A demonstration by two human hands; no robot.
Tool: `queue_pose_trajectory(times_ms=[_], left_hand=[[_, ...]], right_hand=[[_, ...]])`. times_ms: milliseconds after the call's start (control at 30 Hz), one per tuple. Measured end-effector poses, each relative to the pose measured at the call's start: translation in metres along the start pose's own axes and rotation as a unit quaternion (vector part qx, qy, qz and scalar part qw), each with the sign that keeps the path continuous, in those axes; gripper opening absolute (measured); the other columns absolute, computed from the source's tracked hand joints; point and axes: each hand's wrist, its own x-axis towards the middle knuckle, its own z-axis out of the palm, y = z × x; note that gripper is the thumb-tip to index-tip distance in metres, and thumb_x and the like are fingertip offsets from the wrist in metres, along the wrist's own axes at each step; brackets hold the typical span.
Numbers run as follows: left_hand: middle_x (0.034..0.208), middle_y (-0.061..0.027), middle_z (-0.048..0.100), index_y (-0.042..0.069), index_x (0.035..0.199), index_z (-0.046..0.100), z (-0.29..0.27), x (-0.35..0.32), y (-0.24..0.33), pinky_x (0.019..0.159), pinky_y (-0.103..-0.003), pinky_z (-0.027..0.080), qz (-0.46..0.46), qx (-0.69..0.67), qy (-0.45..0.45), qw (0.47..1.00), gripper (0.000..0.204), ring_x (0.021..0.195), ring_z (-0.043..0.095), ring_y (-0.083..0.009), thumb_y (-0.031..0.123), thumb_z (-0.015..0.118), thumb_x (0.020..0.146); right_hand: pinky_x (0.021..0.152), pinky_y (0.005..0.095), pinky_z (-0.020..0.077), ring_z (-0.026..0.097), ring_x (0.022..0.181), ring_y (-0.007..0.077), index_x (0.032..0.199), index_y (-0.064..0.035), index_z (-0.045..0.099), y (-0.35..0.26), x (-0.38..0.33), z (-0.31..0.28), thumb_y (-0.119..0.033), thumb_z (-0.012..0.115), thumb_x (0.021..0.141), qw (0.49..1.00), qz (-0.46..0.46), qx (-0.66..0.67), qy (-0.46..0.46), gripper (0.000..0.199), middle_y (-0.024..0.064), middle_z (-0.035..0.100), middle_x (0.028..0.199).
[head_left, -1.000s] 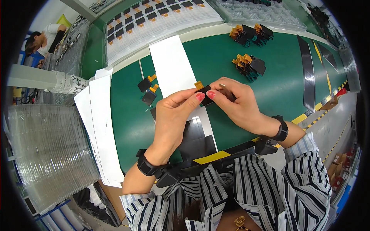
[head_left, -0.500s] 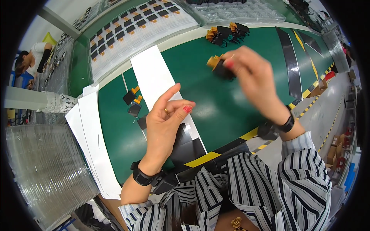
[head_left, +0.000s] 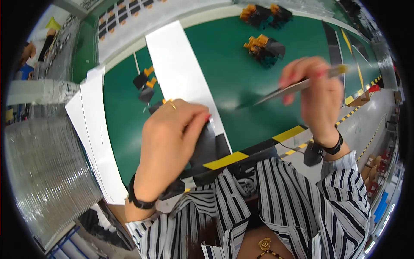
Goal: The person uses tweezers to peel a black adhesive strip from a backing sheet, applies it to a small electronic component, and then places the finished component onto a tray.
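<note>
Right hand [head_left: 317,93] has swung back from far side, now pinching a thin blurred rod-like tool [head_left: 297,85], long axis running left-right, tip aimed left. Left hand [head_left: 170,138] dropped onto near end of white strip [head_left: 181,73], fingers pressed down, nearer to it. Black-orange parts: 3 loose left, 2 clusters far.
</note>
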Motion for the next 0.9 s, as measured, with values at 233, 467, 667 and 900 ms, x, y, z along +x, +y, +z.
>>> queue_pose_trajectory(times_ms=[233,467,667,900], left_hand=[[0.101,-0.0102,0.055,0.0,0.089,0.06,0.038,-0.046,-0.011,0.068,-0.033,0.044,0.063,0.254,0.047,0.964,0.023,0.088,0.05,-0.0246,0.01,0.062,0.068],[0.104,-0.0097,0.055,0.0,0.091,0.06,0.041,-0.049,-0.018,0.07,-0.035,0.043,0.079,0.235,0.054,0.967,0.026,0.09,0.049,-0.0238,0.012,0.062,0.068],[0.1,-0.0094,0.055,0.001,0.095,0.058,0.037,-0.05,-0.018,0.068,-0.032,0.043,0.091,0.245,0.053,0.964,0.03,0.086,0.05,-0.0231,0.011,0.062,0.068],[0.088,-0.0107,0.052,0.0,0.097,0.054,0.009,-0.029,-0.045,0.062,-0.031,0.043,-0.026,0.36,0.106,0.927,0.031,0.076,0.051,-0.0235,0.006,0.062,0.068]], right_hand=[[0.066,0.0298,0.0531,0.062,0.074,0.0247,0.09,0.0083,0.051,0.044,-0.006,0.037,-0.008,0.045,0.087,0.973,0.231,0.022,0.0,0.018,0.0198,0.056,0.089],[0.064,0.0314,0.0537,0.062,0.071,0.0269,0.09,0.0079,0.051,0.054,-0.006,0.042,-0.01,0.046,0.087,0.972,0.229,0.046,-0.002,0.019,0.0206,0.057,0.087],[0.059,0.0331,0.0534,0.062,0.065,0.0279,0.091,0.0057,0.049,0.026,-0.013,0.032,-0.012,0.043,0.088,0.971,0.191,0.14,-0.025,0.019,0.0217,0.057,0.085],[0.055,0.0328,0.0527,0.062,0.063,0.027,0.092,0.0034,0.048,0.031,-0.011,0.035,-0.014,0.044,0.088,0.983,0.142,0.104,-0.051,0.018,0.0237,0.057,0.088]])
